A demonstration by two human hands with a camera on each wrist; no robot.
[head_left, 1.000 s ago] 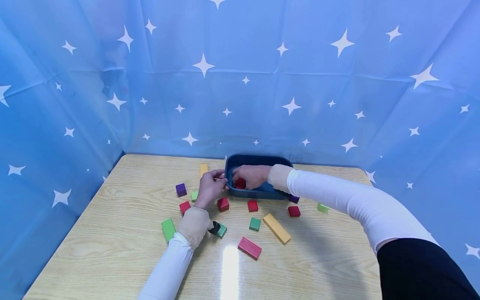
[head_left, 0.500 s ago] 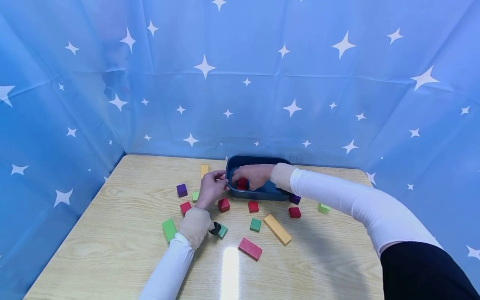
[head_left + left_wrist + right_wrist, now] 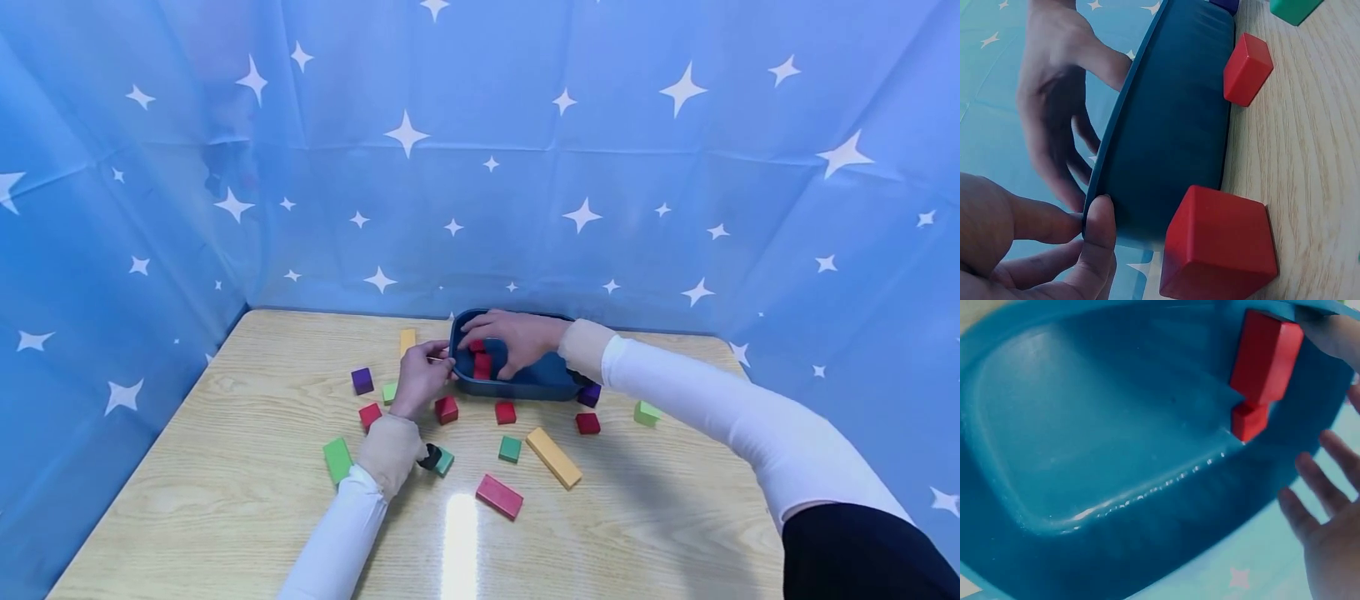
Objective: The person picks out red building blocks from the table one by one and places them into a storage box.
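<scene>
A dark blue plastic basin (image 3: 517, 390) stands at the table's back edge. Its left end rim is pinched by my left hand (image 3: 420, 379), thumb and fingers on either side of the wall in the left wrist view. My right hand (image 3: 525, 337) hovers over the basin with spread fingers and holds nothing. Below it, a long red block (image 3: 1265, 356) and a small red cube (image 3: 1249, 420) lie at the basin's left end, touching or nearly so. Just outside the basin, close to my left hand, sits a red cube (image 3: 1222, 244).
Wooden blocks lie scattered in front of the basin: a yellow bar (image 3: 553, 458), a pink-red bar (image 3: 499, 497), a light green block (image 3: 337, 460), a purple cube (image 3: 362, 381) and several red and green ones. A blue star-patterned curtain (image 3: 480, 208) hangs right behind the table.
My right hand has let go of the red block inside the basin, spread its fingers and lifted up and to the right. My left hand stays on the rim.
</scene>
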